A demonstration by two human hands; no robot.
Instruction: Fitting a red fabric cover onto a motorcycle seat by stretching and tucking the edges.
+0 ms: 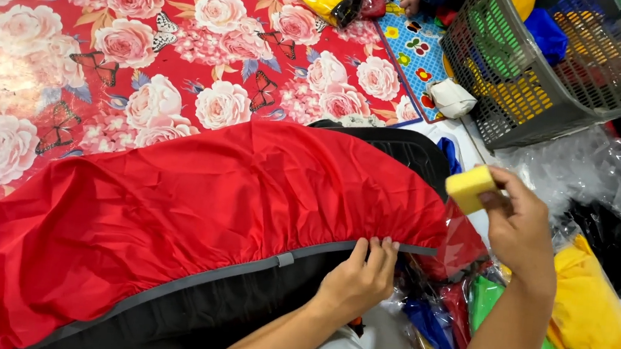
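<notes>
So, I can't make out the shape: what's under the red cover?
A black padded form shows past the red cover and below its grey hem; the rest is hidden.

The cover (194,201) is red with a grey hem; beneath it lies black cloth (396,149). Above the cover, the mat (72,45) is red with pink roses. Right of it: a yellow sponge (470,188) and a grey basket (487,78).
</notes>
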